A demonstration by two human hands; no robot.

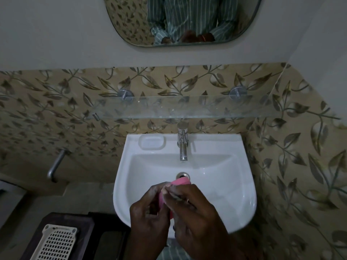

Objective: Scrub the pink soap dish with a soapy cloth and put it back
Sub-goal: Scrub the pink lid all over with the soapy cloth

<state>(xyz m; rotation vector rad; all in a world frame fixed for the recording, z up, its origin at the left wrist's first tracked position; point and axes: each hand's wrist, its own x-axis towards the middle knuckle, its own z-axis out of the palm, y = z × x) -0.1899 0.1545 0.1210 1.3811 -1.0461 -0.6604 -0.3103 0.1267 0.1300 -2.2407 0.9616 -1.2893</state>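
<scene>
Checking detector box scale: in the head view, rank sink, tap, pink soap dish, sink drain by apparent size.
1. sink
2. tap and pink soap dish: unsure, the hands hide most of the dish
3. sink drain, partly hidden

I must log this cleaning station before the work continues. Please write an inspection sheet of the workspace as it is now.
Surface: white sink, basin looks bare; moulded soap recess holds nothing.
Job's things: pink soap dish held over the basin; cloth not clearly seen.
Clutter: white perforated tray on a dark stand, lower left.
Hands: left hand and right hand both grip the dish.
Cables: nothing seen.
Surroundings: tap, no water seen running; glass shelf; mirror; leaf-pattern tiles.
</scene>
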